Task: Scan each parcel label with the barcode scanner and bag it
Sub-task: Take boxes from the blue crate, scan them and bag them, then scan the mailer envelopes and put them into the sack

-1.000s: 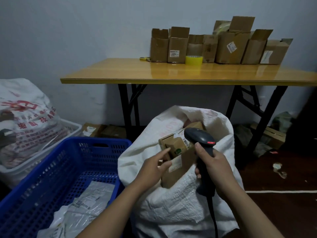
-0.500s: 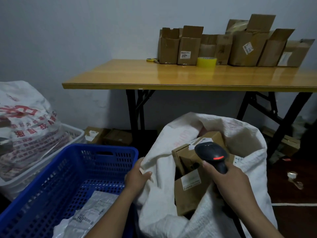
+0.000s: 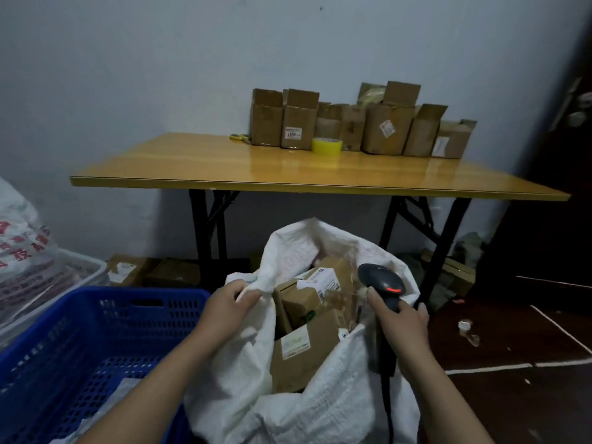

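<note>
Head view, single camera. Left hand: grip clenched on a fold of the rim of the white woven sack, pulling the mouth toward the blue crate. Right hand: grip wrapped round the handle of the barcode scanner, head up, red light showing, held just over the sack's right rim; its cable drops down the sack's outer side. The cardboard parcels lie inside the sack, piled loosely. The nearest has a pale label facing up, and one higher up shows a white label. The crate, touching the sack on the left, holds at least one grey mailer; its label is too dim to read. Behind stands the table with a row of open cartons and a yellow tape roll. Judgement: the bagging step is at its end, with the mouth being tidied or held wide for the next item. To do this well, keep the rim pulled taut so the pile settles below the edge. Point the scanner window away from the bagged labels, since a stray read could log a parcel twice. Keep the cable outside the mouth. Likely next source is the crate, which would need the left hand to let go of the rim.
</note>
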